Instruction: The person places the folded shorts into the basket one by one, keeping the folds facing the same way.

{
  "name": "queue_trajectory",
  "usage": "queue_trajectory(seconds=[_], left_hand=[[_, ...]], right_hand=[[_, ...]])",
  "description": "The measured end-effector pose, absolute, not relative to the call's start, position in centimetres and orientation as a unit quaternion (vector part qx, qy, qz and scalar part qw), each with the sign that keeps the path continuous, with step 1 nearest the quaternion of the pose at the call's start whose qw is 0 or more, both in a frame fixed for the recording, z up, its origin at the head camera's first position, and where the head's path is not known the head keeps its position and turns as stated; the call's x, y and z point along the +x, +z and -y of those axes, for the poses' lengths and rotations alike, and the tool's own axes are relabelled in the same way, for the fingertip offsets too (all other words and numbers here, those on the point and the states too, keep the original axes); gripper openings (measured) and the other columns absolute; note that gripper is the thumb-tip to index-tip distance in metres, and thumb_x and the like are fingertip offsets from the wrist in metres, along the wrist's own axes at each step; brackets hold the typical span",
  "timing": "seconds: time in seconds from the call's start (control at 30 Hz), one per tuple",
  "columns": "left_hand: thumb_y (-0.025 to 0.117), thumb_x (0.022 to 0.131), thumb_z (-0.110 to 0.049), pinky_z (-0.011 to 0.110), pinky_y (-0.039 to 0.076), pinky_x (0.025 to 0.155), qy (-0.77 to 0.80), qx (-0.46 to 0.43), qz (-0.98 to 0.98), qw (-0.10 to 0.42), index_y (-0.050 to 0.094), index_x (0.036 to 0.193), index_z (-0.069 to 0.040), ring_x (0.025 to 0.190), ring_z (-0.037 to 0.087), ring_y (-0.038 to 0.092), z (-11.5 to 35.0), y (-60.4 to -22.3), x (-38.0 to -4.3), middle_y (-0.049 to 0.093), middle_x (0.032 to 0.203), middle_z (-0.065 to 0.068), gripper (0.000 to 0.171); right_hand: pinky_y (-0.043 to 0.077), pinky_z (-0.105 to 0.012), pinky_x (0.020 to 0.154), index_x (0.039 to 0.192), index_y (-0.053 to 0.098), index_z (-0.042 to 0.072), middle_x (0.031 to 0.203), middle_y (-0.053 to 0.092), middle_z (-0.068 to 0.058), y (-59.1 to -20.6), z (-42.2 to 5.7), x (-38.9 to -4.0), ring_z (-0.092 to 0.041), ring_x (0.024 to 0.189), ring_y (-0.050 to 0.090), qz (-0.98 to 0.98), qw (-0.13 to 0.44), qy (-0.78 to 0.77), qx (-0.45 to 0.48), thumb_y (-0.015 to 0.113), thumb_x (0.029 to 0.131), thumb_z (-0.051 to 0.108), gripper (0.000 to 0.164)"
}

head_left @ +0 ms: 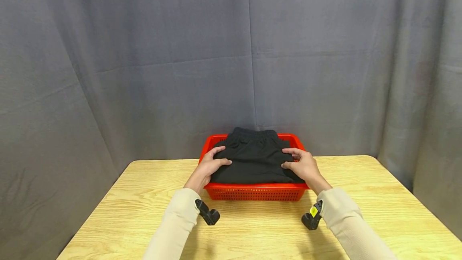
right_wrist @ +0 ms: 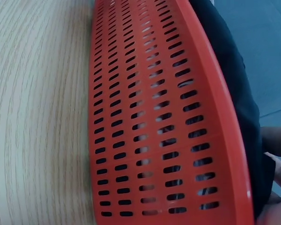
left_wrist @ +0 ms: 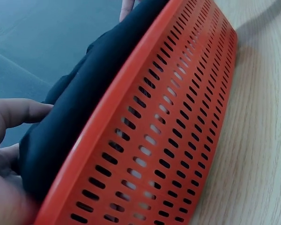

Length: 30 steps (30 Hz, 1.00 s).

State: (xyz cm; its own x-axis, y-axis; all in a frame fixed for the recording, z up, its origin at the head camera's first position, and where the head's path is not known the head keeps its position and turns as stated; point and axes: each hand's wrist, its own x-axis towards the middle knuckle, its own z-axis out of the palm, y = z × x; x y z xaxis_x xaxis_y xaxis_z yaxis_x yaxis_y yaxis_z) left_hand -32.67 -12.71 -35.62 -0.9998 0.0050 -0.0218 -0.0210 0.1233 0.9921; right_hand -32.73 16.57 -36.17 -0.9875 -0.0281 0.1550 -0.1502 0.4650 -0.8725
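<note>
Folded black shorts (head_left: 254, 159) with a gathered elastic waistband lie over a red plastic basket (head_left: 256, 191), the waistband toward the far rim. My left hand (head_left: 209, 165) grips their left side, thumb and index finger on the upper face of the cloth. In the left wrist view, the cloth (left_wrist: 79, 98) bulges above the basket rim beside the fingers. On the opposite side my right hand (head_left: 303, 166) holds the right edge, with its thumb and index finger pointing inward. Part of that hand is cut off in the right wrist view, close by the black cloth (right_wrist: 239, 93).
The slotted basket stands on a light wood-grain table (head_left: 159, 196), near its far edge. A grey curtain (head_left: 180, 71) hangs behind and along the sides. Small black wrist cameras (head_left: 208, 212) are strapped at both cream sleeves (head_left: 173, 224).
</note>
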Motion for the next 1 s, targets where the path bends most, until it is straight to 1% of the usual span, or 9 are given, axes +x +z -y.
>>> queue_trajectory(seconds=[0.3,0.6,0.67,0.73,0.8,0.87,0.93,0.97,1.0], left_hand=[[0.069,0.080,-0.002,0.047,0.034,0.103,0.676,-0.007,-0.737,-0.009,0.054,0.134,-0.005,0.119,0.036,0.044,13.1,-35.2,-32.1,0.040,0.141,0.018,0.056],[0.069,0.082,-0.004,0.047,0.040,0.099,0.562,0.014,-0.825,-0.064,0.054,0.134,-0.006,0.119,0.036,0.046,13.7,-34.3,-30.8,0.045,0.138,0.019,0.054],[0.070,0.082,-0.005,0.047,0.043,0.095,0.525,0.027,-0.847,-0.084,0.054,0.134,-0.006,0.114,0.035,0.048,14.0,-34.1,-30.4,0.047,0.133,0.019,0.055],[0.071,0.082,-0.006,0.046,0.045,0.090,0.486,0.046,-0.865,-0.112,0.055,0.134,-0.005,0.108,0.035,0.051,14.3,-34.0,-30.0,0.049,0.127,0.019,0.054],[0.071,0.082,-0.006,0.046,0.047,0.088,0.451,0.068,-0.878,-0.143,0.055,0.133,-0.005,0.106,0.034,0.054,14.6,-33.9,-29.7,0.050,0.124,0.018,0.053],[0.070,0.083,-0.006,0.045,0.047,0.088,0.421,0.093,-0.885,-0.173,0.056,0.132,-0.003,0.104,0.034,0.056,14.9,-33.9,-29.3,0.052,0.123,0.018,0.052],[0.070,0.083,-0.005,0.045,0.047,0.087,0.397,0.121,-0.887,-0.200,0.057,0.132,-0.002,0.102,0.034,0.057,15.2,-34.0,-29.0,0.053,0.122,0.018,0.050],[0.069,0.084,-0.005,0.045,0.047,0.087,0.387,0.133,-0.887,-0.213,0.057,0.131,-0.002,0.101,0.034,0.058,15.3,-34.1,-28.8,0.054,0.122,0.018,0.049],[0.069,0.084,-0.004,0.045,0.047,0.086,0.378,0.145,-0.886,-0.225,0.057,0.131,-0.001,0.100,0.034,0.059,15.4,-34.1,-28.6,0.054,0.121,0.018,0.049]], right_hand=[[0.038,-0.053,0.100,0.129,0.061,0.004,0.135,0.050,-0.025,-35.5,-16.5,-32.3,-0.039,0.125,0.044,0.865,0.074,0.493,0.059,0.069,0.084,0.009,0.047],[0.043,-0.050,0.096,0.128,0.062,0.005,0.134,0.053,-0.022,-35.1,-17.3,-31.6,-0.039,0.122,0.050,0.876,0.117,0.457,0.101,0.070,0.085,0.011,0.045],[0.046,-0.049,0.091,0.128,0.062,0.006,0.132,0.056,-0.020,-34.9,-17.4,-31.4,-0.040,0.110,0.056,0.882,0.141,0.433,0.119,0.070,0.085,0.010,0.044],[0.048,-0.046,0.076,0.128,0.063,0.007,0.131,0.057,-0.019,-34.7,-17.5,-31.1,-0.039,0.085,0.059,0.888,0.169,0.406,0.138,0.070,0.085,0.010,0.044],[0.046,-0.048,0.074,0.127,0.064,0.007,0.129,0.059,-0.017,-34.6,-17.6,-30.8,-0.038,0.082,0.058,0.890,0.202,0.374,0.164,0.070,0.084,0.010,0.043],[0.046,-0.051,0.078,0.126,0.064,0.006,0.130,0.058,-0.017,-34.4,-17.8,-30.4,-0.039,0.086,0.059,0.886,0.228,0.355,0.192,0.069,0.084,0.008,0.042],[0.043,-0.055,0.090,0.123,0.064,0.003,0.129,0.059,-0.018,-34.4,-18.2,-29.9,-0.039,0.106,0.058,0.881,0.258,0.332,0.219,0.069,0.084,0.007,0.040],[0.040,-0.057,0.096,0.122,0.065,0.002,0.128,0.059,-0.019,-34.4,-18.5,-29.6,-0.039,0.117,0.053,0.878,0.272,0.321,0.231,0.069,0.084,0.006,0.039],[0.039,-0.057,0.096,0.122,0.064,0.001,0.128,0.059,-0.020,-34.4,-18.7,-29.4,-0.039,0.119,0.052,0.875,0.281,0.312,0.241,0.069,0.084,0.006,0.038]])
